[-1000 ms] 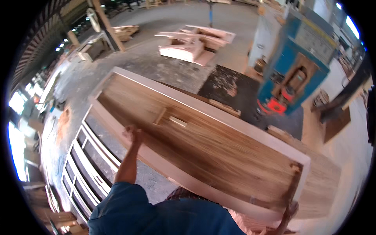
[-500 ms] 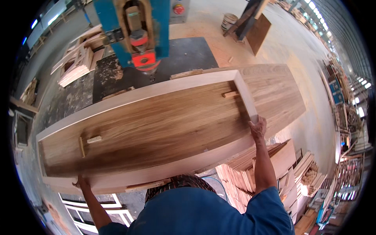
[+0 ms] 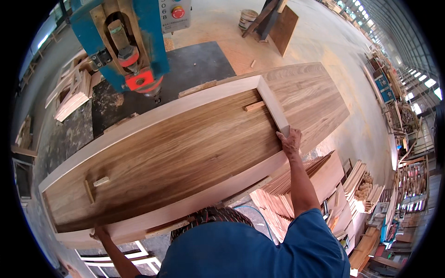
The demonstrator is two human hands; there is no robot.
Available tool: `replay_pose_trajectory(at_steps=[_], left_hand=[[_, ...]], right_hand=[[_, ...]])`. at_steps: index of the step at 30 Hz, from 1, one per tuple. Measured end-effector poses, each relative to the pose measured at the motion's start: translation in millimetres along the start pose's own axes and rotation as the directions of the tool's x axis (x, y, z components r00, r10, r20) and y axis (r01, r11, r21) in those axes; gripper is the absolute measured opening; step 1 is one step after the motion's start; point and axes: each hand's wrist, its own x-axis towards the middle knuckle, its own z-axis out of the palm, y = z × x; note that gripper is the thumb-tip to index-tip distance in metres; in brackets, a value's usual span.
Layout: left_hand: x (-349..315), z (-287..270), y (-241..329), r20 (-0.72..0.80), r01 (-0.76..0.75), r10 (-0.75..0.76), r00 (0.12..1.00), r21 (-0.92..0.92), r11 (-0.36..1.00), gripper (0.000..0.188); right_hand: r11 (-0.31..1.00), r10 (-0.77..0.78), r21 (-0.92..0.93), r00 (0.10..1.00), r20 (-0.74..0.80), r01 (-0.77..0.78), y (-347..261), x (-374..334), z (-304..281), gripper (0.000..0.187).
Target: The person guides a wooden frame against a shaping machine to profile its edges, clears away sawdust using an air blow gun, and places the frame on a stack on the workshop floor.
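A long pale wooden frame (image 3: 213,191) lies on a brown wood-grain board (image 3: 185,148), whose right end reaches past the frame. My right hand (image 3: 291,141) closes over the frame's right end piece near its near corner. At the lower left, my left hand (image 3: 98,233) grips the frame's near rail; its fingers are partly hidden. Inside the frame, a small wood block (image 3: 254,106) sits by the right end. Toward the left are a thin stick (image 3: 89,191) and a short pale block (image 3: 101,181).
A blue machine (image 3: 143,41) with a red chuck guard (image 3: 140,81) stands beyond the frame, over a black table (image 3: 199,62). Stacked wooden strips (image 3: 278,197) lie near right, cut wooden pieces (image 3: 74,95) far left. A bucket (image 3: 248,19) and a leaning panel (image 3: 283,30) stand farther back.
My view has turned, so the machine, frame and stacks sit farther left in the picture. Both hands keep their hold on the frame; the frame shows no clear shift on the board.
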Motion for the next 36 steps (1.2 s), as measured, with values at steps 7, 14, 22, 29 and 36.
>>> replay_pose_trajectory(at_steps=[7, 14, 22, 29, 36], left_hand=[[4.9, -11.9, 4.4, 0.085, -0.105, 0.096, 0.992, 0.109, 0.988, 0.065], [13.0, -17.4, -5.5, 0.010, -0.149, 0.238, 0.971, 0.807, 0.571, 0.093], [3.8, -16.7, 13.0, 0.192, -0.193, 0.086, 0.978, 0.656, 0.729, 0.094], [-5.6, -10.6, 9.1, 0.017, -0.084, 0.083, 0.996, 0.329, 0.941, 0.093], [-6.2, -9.3, 8.7, 0.017, -0.217, 0.256, 0.967, 0.588, 0.780, 0.080]], right_hand=[[0.996, 0.014, -0.086, 0.999, -0.043, -0.017, 0.8, 2.1, 8.1, 0.064], [0.990, 0.113, -0.076, 0.992, -0.059, -0.117, -13.6, 8.3, 15.6, 0.059], [0.970, -0.229, -0.101, 0.968, -0.105, 0.219, -34.0, 68.0, 46.3, 0.061], [0.992, -0.098, 0.086, 0.989, 0.111, 0.089, -32.3, 101.7, 48.4, 0.066], [0.989, -0.114, -0.068, 0.975, 0.190, 0.128, -41.6, 101.3, 47.7, 0.064]])
